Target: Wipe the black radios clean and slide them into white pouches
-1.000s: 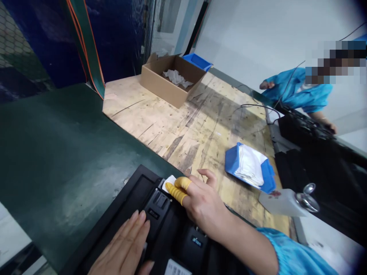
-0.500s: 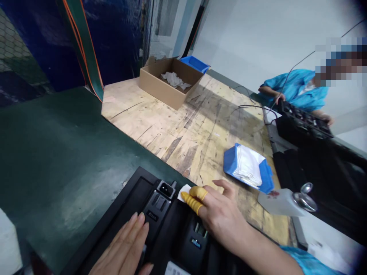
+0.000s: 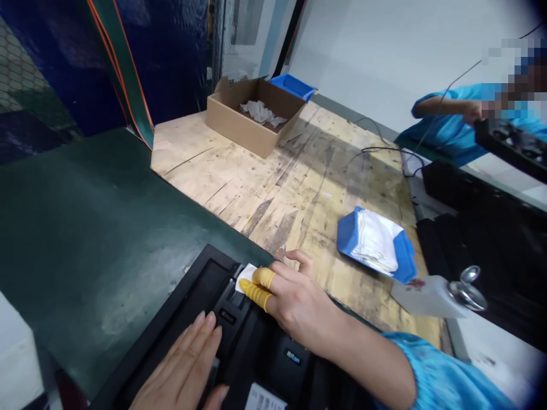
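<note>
left hand (image 3: 179, 364) lying flat, right hand (image 3: 299, 307) pinching

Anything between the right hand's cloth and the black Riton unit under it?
Nothing visible: the white cloth pinched by the yellow-cotted fingers of the right hand lies directly on the black Riton unit. The left hand rests on the unit nearby, apart from the cloth.

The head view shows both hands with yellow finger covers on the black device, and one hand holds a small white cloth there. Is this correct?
Not quite: only the right hand has yellow finger covers; the left hand is bare, as the head view shows. The right hand does hold the small white cloth on the black device.
</note>
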Tool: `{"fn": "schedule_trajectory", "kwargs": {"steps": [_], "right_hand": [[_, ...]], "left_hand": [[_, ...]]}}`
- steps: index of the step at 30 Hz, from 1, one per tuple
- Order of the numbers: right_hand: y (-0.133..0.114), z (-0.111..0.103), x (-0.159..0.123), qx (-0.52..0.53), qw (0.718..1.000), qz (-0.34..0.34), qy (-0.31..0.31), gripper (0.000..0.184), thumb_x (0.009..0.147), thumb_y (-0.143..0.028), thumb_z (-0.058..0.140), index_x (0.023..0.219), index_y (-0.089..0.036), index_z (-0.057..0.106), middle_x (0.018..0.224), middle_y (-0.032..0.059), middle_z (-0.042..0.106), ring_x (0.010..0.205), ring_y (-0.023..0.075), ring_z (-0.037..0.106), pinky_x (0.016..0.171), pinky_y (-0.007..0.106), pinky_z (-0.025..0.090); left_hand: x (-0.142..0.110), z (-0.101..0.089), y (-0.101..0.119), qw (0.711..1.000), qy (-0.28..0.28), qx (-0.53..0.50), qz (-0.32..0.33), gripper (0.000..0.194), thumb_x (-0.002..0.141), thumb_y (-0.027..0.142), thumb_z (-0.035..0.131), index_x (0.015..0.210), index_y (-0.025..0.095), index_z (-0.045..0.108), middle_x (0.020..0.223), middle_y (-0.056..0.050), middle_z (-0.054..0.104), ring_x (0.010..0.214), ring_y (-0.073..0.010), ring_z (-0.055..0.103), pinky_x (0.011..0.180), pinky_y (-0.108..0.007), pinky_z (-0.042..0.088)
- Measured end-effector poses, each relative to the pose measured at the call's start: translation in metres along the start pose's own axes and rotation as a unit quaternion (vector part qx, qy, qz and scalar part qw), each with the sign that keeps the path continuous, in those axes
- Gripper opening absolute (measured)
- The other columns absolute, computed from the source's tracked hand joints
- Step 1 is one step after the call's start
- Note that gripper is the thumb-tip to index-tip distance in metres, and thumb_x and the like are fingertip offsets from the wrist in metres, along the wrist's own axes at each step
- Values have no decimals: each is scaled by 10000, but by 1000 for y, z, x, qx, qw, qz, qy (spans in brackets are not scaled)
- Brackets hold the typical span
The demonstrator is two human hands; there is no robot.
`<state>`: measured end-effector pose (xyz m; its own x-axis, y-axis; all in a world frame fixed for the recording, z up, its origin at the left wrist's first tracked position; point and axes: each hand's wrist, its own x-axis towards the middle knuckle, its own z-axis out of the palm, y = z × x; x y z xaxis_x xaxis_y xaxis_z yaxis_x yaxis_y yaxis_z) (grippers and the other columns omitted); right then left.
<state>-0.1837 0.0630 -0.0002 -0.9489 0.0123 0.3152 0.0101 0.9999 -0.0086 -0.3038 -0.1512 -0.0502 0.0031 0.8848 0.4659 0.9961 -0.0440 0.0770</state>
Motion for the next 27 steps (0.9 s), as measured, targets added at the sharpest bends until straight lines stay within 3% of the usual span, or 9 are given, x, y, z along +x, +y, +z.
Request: {"fn": "schedule_trajectory", "kwargs": {"steps": [11, 20, 27], "right_hand": [[0, -1, -25, -24, 1000, 7, 3, 343, 926, -115, 431, 656, -200, 624, 762, -27, 615, 688, 88, 480, 949, 401, 195], [1, -5, -24, -27, 999, 12, 26, 311, 922, -112, 445, 678, -197, 616, 738, -37, 626, 662, 80, 490, 931, 373, 210], [21, -16, -25, -71, 995, 43, 47, 353, 933, -65, 367, 721, -186, 622, 789, -17, 665, 697, 101, 519, 914, 374, 213]], "left_hand": [[3, 0, -2, 1000, 9, 15, 7, 371, 918, 283, 419, 1185, 77, 573, 1214, -106, 631, 1125, -183, 593, 900, -239, 517], [1, 0, -1, 1000, 12, -7, 1, 371, 904, 273, 454, 1197, 78, 572, 1222, -113, 626, 1159, -186, 568, 967, -228, 461], [1, 2, -1, 1000, 8, 15, 12, 370, 906, 285, 437, 1161, 58, 582, 1187, -135, 640, 1092, -207, 615, 878, -273, 521]]}}
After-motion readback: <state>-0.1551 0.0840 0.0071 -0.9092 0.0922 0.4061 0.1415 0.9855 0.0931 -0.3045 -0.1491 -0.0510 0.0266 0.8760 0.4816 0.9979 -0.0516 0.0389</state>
